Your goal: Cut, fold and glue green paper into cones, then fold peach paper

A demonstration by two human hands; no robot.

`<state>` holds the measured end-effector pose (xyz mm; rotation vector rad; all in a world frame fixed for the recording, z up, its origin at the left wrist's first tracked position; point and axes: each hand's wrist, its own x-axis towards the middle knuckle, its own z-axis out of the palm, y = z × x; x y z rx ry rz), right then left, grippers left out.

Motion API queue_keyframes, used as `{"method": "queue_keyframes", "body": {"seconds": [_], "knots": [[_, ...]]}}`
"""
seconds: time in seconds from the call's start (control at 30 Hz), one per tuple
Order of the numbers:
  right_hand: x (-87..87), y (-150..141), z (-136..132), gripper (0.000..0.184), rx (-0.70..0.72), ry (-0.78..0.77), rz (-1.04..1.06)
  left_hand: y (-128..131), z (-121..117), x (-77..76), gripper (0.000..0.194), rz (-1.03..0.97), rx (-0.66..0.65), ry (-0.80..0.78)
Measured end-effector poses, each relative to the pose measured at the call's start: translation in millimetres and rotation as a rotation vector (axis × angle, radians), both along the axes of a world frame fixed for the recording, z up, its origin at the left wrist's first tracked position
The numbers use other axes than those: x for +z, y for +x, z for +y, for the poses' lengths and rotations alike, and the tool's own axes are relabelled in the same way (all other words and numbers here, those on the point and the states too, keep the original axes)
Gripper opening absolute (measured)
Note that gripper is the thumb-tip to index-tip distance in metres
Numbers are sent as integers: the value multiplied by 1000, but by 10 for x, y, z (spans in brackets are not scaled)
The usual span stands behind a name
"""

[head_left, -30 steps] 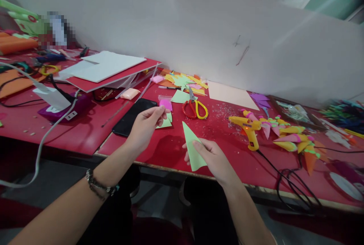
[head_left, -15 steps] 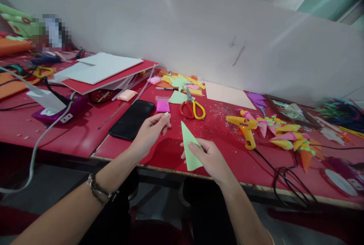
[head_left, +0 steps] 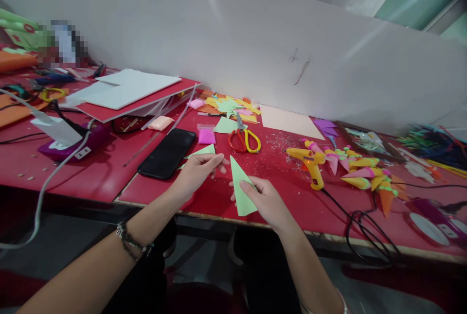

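My right hand (head_left: 268, 202) pinches a pale green paper triangle (head_left: 239, 187) with its tip pointing up, just above the red table (head_left: 109, 168). My left hand (head_left: 197, 173) is closed on a second, smaller pale green paper piece (head_left: 203, 151), held close to the left of the triangle. Both hands hover near the table's front edge. A black phone (head_left: 168, 152) lies just left of my left hand, and red-and-yellow scissors (head_left: 243, 138) lie beyond the hands.
A yellow glue gun (head_left: 310, 163) with a black cord lies to the right, beside several coloured paper cones (head_left: 365, 170). Paper scraps (head_left: 229, 105), a peach sheet (head_left: 290, 122), white boards on a red board (head_left: 131, 89) and a white partition wall (head_left: 255, 37) are behind.
My left hand has moved right and down toward the triangle, turning its green piece flatter. My right hand has stayed almost still with the triangle.
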<state>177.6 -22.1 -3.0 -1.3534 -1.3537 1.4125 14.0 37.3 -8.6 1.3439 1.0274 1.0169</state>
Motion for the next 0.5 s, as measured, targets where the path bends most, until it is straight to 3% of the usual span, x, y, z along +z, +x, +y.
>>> {"method": "queue_keyframes", "body": {"seconds": [0.23, 0.4, 0.5], "knots": [[-13, -7, -29, 36, 55, 17, -1, -22, -17, -38, 42, 28, 3, 48], [-45, -7, -35, 35, 57, -8, 5, 5, 0, -15, 34, -84, 93, -8], [-37, -21, -40, 33, 53, -10, -8, 18, 16, -22, 27, -176, 75, -14]]}}
